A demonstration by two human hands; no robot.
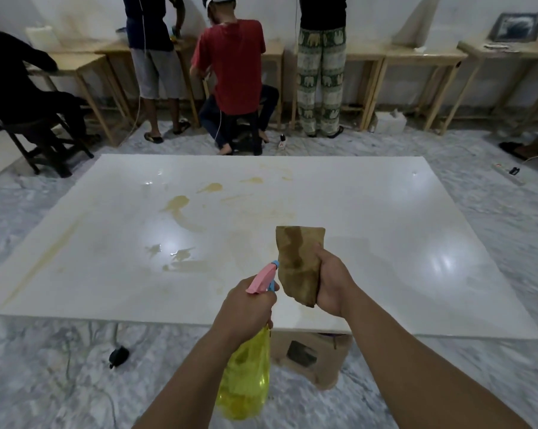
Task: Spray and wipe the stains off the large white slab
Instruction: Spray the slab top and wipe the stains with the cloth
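The large white slab (369, 230) lies flat in front of me, raised a little off the floor. Yellow-brown stains (181, 209) streak its middle and far left part, and wet patches (178, 255) glisten nearer me. My left hand (246, 308) grips a yellow spray bottle (246, 376) by its neck, its pink and blue nozzle (263, 278) pointing over the slab. My right hand (331, 283) holds a stained brown cloth (298, 261) upright above the slab's near edge.
A cardboard box (311, 357) props the slab near my feet. A small black object (118, 356) lies on the marble floor at the left. Several people (233, 69) work at wooden tables (416, 60) along the far wall. A chair (41, 140) stands at far left.
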